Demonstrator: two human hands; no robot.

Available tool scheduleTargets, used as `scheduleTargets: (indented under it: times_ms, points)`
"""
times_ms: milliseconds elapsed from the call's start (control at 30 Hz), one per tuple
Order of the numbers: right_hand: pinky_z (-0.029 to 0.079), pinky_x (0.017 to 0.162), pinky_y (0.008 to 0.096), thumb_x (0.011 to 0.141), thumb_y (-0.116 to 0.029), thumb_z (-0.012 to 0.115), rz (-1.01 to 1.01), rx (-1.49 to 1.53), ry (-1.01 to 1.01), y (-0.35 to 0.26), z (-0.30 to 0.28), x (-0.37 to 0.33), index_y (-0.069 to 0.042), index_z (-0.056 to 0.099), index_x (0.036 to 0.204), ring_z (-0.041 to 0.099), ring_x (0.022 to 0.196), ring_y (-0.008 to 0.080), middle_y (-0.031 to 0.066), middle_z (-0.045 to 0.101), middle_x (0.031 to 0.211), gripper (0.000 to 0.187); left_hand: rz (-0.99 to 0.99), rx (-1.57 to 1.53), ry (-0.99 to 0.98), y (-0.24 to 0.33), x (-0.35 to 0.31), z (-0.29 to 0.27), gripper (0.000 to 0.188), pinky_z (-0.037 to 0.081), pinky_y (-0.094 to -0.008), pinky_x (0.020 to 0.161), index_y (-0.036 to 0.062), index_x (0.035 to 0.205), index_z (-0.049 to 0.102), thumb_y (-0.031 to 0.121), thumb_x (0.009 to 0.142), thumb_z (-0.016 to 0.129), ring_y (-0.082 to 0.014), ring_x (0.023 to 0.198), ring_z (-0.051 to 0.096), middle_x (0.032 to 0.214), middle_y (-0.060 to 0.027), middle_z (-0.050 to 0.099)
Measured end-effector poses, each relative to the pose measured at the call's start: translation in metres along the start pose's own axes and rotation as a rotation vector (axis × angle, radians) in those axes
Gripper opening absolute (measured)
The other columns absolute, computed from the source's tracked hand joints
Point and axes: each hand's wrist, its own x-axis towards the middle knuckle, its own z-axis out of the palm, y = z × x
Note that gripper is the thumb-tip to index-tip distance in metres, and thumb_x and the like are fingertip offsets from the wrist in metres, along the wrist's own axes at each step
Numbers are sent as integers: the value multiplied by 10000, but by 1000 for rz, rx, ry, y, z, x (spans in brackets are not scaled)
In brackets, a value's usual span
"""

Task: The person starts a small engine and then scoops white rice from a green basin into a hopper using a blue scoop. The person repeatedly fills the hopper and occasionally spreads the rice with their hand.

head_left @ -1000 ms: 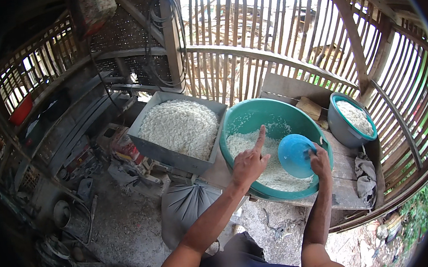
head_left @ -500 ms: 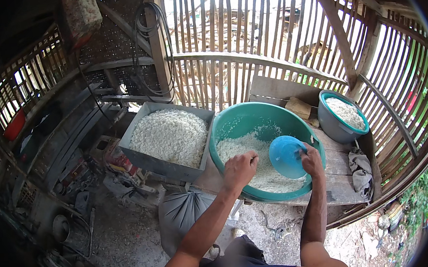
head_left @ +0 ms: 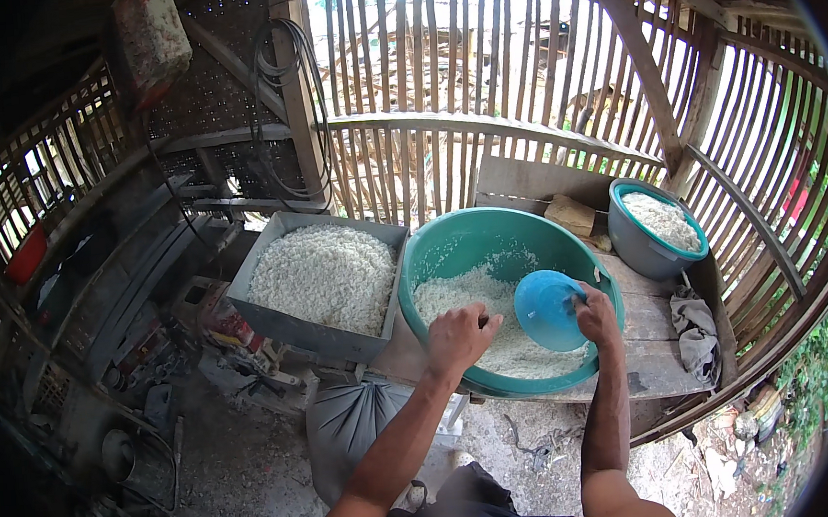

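Observation:
A large round green basin (head_left: pixel 451 235) stands on a wooden bench, partly filled with white crumbly grated material (head_left: pixel 479 292). My right hand (head_left: pixel 597 315), at the basin's right side, grips a blue plastic dipper (head_left: pixel 544 311) by its handle. The dipper is tilted over the white material, and I cannot tell whether anything is in it. Over the basin's near-left rim is my left hand (head_left: pixel 460 338), back upward, with its fingers curled in and the thumb side toward the dipper. Whatever those fingers hold, if anything, is hidden beneath the hand.
Left of the basin sits a grey metal box (head_left: pixel 294 326) heaped with the same material. A grey tub with a teal rim (head_left: pixel 635 233) and a rag (head_left: pixel 696 335) rest on the bench's right part. A tied grey sack (head_left: pixel 350 436) stands below; machinery (head_left: pixel 216 316) lies farther left.
The whole view has shifted slightly. Against the basin, both hands and the dipper stay nearly in place; the right hand still holds the dipper.

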Motion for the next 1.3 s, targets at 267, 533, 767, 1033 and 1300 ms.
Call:
scheduleTargets:
  times_ms: [267,533,767,1033,1300]
  points:
    - [517,908,477,974,-156,542,29,-36,-11,2,1,1,-99,689,1275,693,1022,432,242,728,1062,340,16,-39,46,-2,0,2,271,546,-484,711,43,783,642,280,886,726,-398,740,698,712,-158,684]
    - [519,917,477,974,-152,545,-7,-45,12,-1,0,-1,-95,692,1268,694,1026,430,234,731,1063,333,55,20,58,-8,0,7,137,576,-496,724,76,882,635,204,918,664,-384,795,725,784,-154,716]
    - [524,909,464,975,-151,547,44,-29,-26,-3,-2,-1,-96,695,1266,704,1021,413,226,738,1060,330,26,-58,97,-13,3,13,139,543,-502,747,49,870,603,165,934,645,-402,817,708,817,-154,727]
    - [524,916,460,972,-142,549,7,-36,-22,-1,0,0,-97,700,1262,705,1031,408,225,737,1066,330,6,-106,51,-8,2,8,121,566,-481,801,93,1021,696,159,941,635,-367,879,737,907,-136,770]
    - [526,908,458,970,-136,547,-24,-17,-21,-4,-1,-1,-96,702,1256,708,1011,407,222,739,1050,327,8,-69,26,-4,1,4,182,576,-475,766,89,957,713,268,924,707,-361,840,740,877,-129,767]
